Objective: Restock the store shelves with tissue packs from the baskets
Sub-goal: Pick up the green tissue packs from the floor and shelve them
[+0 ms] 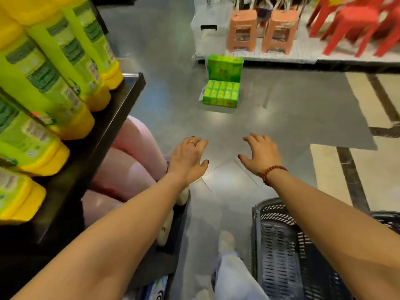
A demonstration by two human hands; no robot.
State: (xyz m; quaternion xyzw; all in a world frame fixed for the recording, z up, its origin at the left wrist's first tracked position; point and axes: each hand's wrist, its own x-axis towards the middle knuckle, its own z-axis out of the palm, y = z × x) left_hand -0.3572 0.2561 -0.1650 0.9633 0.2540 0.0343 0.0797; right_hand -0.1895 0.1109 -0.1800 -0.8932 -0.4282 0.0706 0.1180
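**Fingers spread and empty, green packs waiting on the floor**

Head view: fingers [200, 142] splayed and slightly curled on both the left hand [188, 156] and the right hand [262, 154], palms down, holding nothing. Both bare arms stretched forward over the grey floor [292, 118], hands side by side with a gap between. Aimed roughly at the green tissue packs [223, 83], well ahead, down on the floor just beside the base of the far shelf [303, 58]. One bundle propped upright behind another lying flat.

Dark basket [279, 245] at lower right, looking emptied as far as visible. Pink packs [129, 169] low on the left, under the black shelf [129, 98] of yellow-green bottles [54, 83]. Can't tell whether stocked there or sitting in a basket.

Guessing mid-task: one basket cleared, green bundles not yet picked up or shelved.
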